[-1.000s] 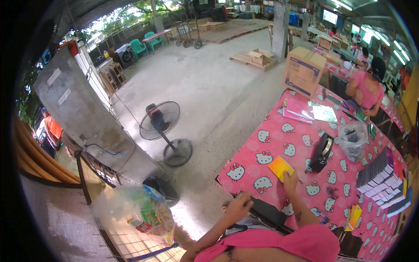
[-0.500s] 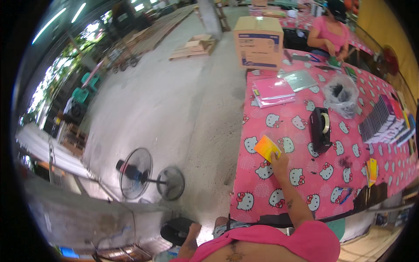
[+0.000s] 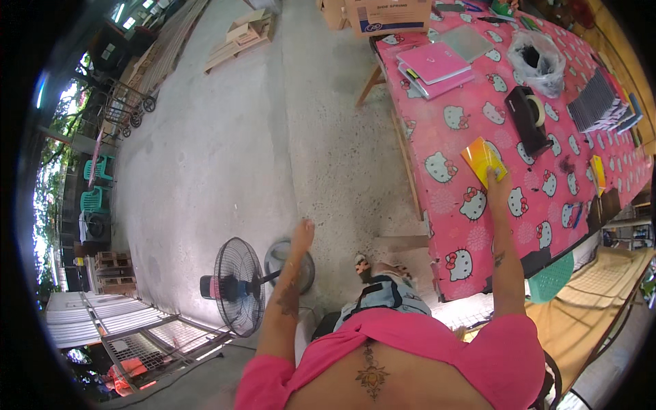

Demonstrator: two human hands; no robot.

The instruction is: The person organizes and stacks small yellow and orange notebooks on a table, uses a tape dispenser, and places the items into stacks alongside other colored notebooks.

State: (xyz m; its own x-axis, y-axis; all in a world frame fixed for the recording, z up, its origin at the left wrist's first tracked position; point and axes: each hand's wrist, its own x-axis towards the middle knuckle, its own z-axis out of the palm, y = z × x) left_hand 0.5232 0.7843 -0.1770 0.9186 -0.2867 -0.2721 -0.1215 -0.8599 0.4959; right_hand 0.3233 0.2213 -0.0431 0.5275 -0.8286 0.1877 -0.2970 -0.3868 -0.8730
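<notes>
My right hand [image 3: 498, 180] pinches the near corner of a flat yellow-and-orange pack [image 3: 482, 159], just over the pink patterned tablecloth [image 3: 447, 225]. Whether the pack touches the cloth is hard to tell. Beyond it, to the right, stands a black tape dispenser [image 3: 529, 123] with a roll of tape. My left hand [image 3: 305, 234] hangs over the floor beside the standing fan, its fingers curled in and nothing visible in them. Another yellow pack [image 3: 598, 174] lies at the table's right side.
Pink folders [image 3: 437, 65], a clear plastic bag [image 3: 536, 65] and a stack of dark-edged books [image 3: 601, 102] lie farther back on the table. A cardboard box [image 3: 389, 17] stands at its far left corner. A standing fan [image 3: 236, 287] is on the floor at left.
The view has turned, so the table sits farther right. My left hand has come up and forward from beside my body. My right hand keeps its hold on the yellow-and-orange pack.
</notes>
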